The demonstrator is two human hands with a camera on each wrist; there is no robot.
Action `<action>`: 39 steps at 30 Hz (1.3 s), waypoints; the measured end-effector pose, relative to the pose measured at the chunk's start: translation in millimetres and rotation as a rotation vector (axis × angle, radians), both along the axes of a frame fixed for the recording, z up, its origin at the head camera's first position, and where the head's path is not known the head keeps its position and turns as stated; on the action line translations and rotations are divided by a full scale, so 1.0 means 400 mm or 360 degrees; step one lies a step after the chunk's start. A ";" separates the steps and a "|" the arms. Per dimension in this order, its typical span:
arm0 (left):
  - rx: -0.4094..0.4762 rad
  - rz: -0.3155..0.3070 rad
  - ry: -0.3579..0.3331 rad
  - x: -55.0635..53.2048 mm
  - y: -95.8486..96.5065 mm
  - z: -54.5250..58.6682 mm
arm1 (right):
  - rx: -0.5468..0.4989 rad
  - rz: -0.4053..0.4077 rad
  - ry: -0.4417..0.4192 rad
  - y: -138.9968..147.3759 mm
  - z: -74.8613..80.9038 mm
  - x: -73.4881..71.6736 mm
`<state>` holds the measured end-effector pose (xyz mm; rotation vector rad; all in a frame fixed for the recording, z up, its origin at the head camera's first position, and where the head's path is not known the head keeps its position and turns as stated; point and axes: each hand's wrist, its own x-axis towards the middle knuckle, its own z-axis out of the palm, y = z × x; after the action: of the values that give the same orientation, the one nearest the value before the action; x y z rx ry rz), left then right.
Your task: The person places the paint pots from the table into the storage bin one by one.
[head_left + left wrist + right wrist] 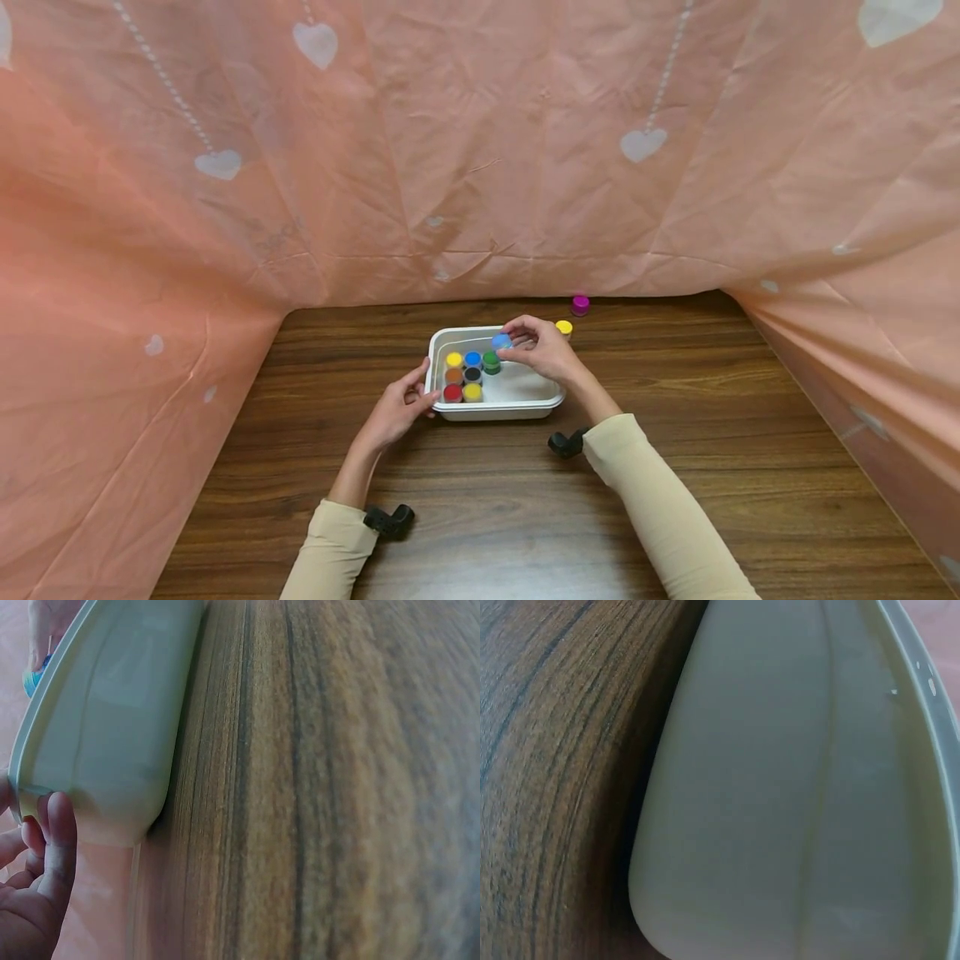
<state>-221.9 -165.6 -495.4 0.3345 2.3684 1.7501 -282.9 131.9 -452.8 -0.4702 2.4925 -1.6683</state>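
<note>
A white plastic tub [498, 411] stands on the wooden table with several small paint pots in its left half. Among them are a red pot [452, 392], an orange-brown pot [454, 377], a black pot [472, 375] and a green pot [491, 361]. My left hand [397, 408] grips the tub's left end, thumb by the rim; the left wrist view shows its fingers [61, 825] against the outer wall. Over the tub, my right hand [543, 350] pinches a light blue paint pot [501, 342] between thumb and fingers. The right wrist view shows only the tub's outside wall [735, 787] and table.
Behind the right hand, a yellow pot [564, 327] stands on the table [675, 433], partly hidden. A magenta pot [581, 305] is farther back, near the pink curtain [480, 167] that hangs around the back and sides. Both wrists wear black camera mounts [390, 522].
</note>
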 end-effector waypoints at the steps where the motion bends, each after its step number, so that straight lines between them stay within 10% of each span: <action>1: 0.0002 0.0001 -0.0003 0.000 0.000 0.000 | -0.0007 0.0008 -0.0005 0.000 -0.003 0.000; 39: 0.0018 0.0009 0.0000 -0.001 -0.002 -0.006 | 0.0223 0.0085 0.0055 -0.053 -0.054 -0.006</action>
<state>-222.3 -166.5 -498.0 0.3292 2.3627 1.7663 -285.2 110.8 -474.3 -0.5488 2.5748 -1.4668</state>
